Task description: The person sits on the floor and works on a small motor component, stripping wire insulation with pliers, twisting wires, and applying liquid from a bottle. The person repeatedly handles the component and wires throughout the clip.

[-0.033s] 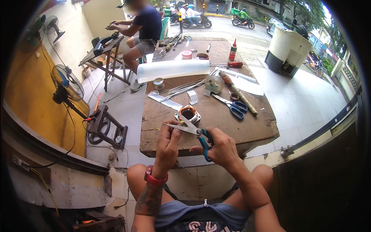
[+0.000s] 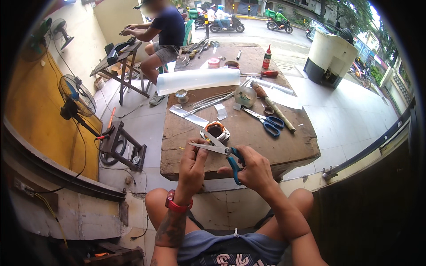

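My right hand (image 2: 254, 168) grips a pair of scissors (image 2: 234, 165) by its blue handles, the blades spread apart and pointing left. My left hand (image 2: 193, 163) is closed in a pinch at the lower blade's tip; whatever it holds is too small to make out. Just beyond the blades, a motor stator (image 2: 215, 131) with orange-brown windings and a white rim sits on the wooden table (image 2: 186, 153). Part of its near side is hidden by the scissors.
Clear plastic sheet roll (image 2: 199, 81), wire spool (image 2: 181, 95), second blue-handled scissors (image 2: 271, 126), wooden stick (image 2: 277, 108), glass jar (image 2: 245, 96) and red glue bottle (image 2: 267, 57) lie or stand farther back. Another person (image 2: 166, 31) works at a small table left. A standing fan (image 2: 77, 97) is nearer.
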A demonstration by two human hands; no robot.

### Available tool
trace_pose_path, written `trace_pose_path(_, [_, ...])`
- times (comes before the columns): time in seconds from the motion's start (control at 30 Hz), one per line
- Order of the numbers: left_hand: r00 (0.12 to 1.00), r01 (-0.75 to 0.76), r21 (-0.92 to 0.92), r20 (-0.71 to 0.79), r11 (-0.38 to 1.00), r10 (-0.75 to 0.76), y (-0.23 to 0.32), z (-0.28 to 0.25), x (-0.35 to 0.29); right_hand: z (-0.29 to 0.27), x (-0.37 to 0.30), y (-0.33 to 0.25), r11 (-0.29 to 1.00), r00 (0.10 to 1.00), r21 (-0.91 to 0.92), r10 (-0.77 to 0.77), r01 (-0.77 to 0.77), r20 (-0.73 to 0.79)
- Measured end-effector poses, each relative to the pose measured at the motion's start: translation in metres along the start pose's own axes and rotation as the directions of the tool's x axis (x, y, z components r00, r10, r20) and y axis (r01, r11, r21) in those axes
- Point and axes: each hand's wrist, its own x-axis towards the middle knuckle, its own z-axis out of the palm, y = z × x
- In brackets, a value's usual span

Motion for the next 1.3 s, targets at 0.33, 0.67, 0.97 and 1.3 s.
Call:
trace_pose_path(0.33, [0.998,0.028,0.034,0.064,0.999,-0.030,0.003,-0.002,0.001,0.001,0.003,0.008,0.999,0.998,0.003,-0.052,0.052,-0.021])
trace_pose_path(0.67, [0.984,-0.170,-0.129,-0.068,0.977,0.163,-0.017,-0.001,0.001,0.001,0.003,-0.008,0.939,0.984,0.314,0.090,-0.136,0.156])
trace_pose_path(0.97, [0.982,-0.142,0.075,-0.111,0.987,0.150,-0.028,0.003,0.005,-0.001,0.011,-0.008,0.924,0.963,0.273,0.268,-0.269,0.042])
trace_pose_path(1.3, [0.997,-0.066,-0.086,-0.038,0.994,0.063,-0.032,-0.005,0.010,-0.009,-0.002,-0.008,0.993,0.999,0.106,0.051,-0.050,-0.007])
